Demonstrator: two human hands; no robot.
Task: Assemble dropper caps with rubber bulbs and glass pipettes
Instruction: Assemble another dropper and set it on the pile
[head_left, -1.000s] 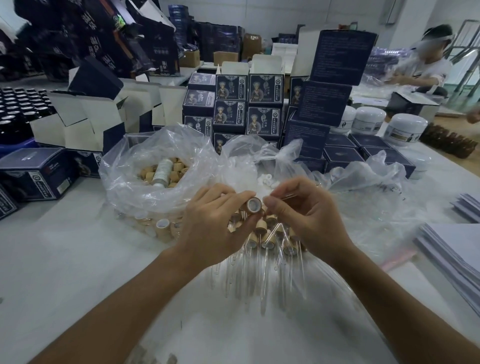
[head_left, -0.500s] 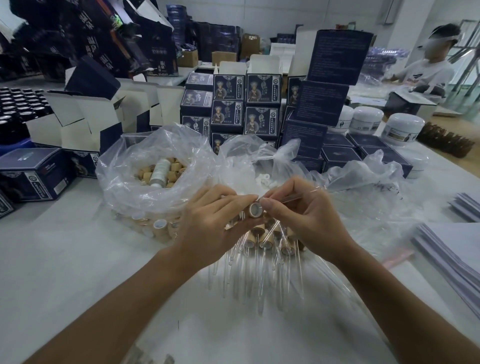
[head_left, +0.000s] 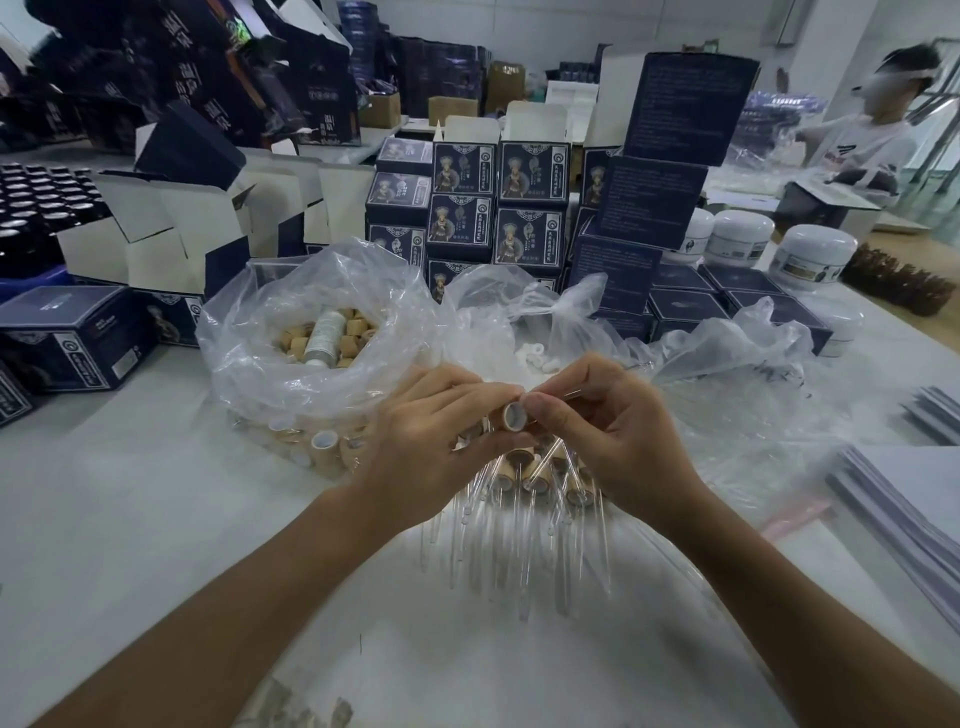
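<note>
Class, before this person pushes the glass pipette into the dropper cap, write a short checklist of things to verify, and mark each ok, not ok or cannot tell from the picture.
1. Cap held firmly: the left hand pinches the dropper cap between fingers and thumb. Ok.
2. Pipette held: the right hand pinches the glass pipette near the cap. Ok.
3. Cap's open end faces the pipette: the opening faces the camera. Cannot tell.
4. Rubber bulb already seated in the cap: hidden by fingers. Cannot tell.
5. Pipette tip aligned with the cap's hole: covered by the right thumb. Cannot tell.
6. Finished droppers lie below the hands, out of the way. Ok.
</note>
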